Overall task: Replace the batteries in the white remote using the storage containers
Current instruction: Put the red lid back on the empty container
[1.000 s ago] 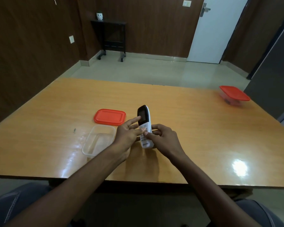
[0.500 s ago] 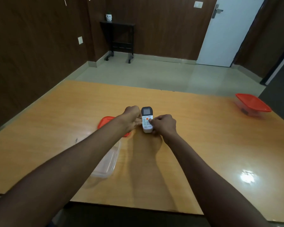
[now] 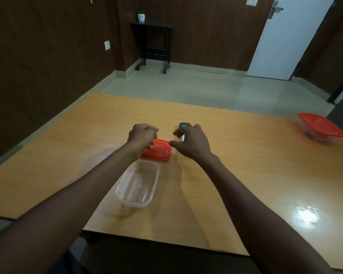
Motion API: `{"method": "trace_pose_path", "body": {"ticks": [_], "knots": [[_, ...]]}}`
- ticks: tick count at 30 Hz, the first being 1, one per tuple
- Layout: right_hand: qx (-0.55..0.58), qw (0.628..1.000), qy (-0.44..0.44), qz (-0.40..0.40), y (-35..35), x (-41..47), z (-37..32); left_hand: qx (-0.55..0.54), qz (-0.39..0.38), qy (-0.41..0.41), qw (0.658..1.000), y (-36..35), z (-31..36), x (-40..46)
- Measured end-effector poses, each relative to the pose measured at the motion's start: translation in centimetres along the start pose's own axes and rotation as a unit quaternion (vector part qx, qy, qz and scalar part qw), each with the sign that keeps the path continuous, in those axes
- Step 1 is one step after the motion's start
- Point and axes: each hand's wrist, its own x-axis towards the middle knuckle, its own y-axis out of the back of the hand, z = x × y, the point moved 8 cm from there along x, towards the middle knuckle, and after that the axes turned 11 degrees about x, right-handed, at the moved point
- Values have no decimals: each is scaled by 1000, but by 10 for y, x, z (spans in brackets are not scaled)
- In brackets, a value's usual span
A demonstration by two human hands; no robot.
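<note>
Both hands are held above the bench [image 3: 246, 155]: the left hand [image 3: 142, 135] is curled into a fist, the right hand [image 3: 192, 142] spread over the white remote [image 3: 183, 126], beside the red lid [image 3: 158, 151].

Table [image 3: 246, 175] layout: open container [image 3: 137, 186] near the front edge; its lid [image 3: 158, 151] lies flat just behind it; the remote [image 3: 183, 128] lies right of the lid, behind the right hand [image 3: 192, 143]; a lidded container [image 3: 321, 128] sits far right.
</note>
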Motion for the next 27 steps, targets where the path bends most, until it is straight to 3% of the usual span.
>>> {"method": "trace_pose_path", "body": {"ticks": [4, 7, 12, 16, 21, 24, 27], "knots": [[-139, 975, 8, -171, -38, 12, -24, 119, 53, 15, 991, 34, -33, -14], [-147, 963, -22, -225, -55, 18, -27, 124, 44, -2, 991, 39, -45, -16], [-73, 982, -26, -170, -48, 24, -31, 38, 90, 34, 995, 55, -61, -12], [74, 996, 7, -54, -17, 17, -45, -89, 44, 69, 993, 50, -67, -17], [204, 975, 51, 72, 18, -10, -56, -279, -28, 78, 957, 54, -46, -37], [271, 961, 19, 61, 24, -40, -62, -301, -37, 73, 950, 59, -41, -57], [374, 926, -56, 5, 9, -73, -58, -235, -59, 64, 968, 62, -43, -80]]}}
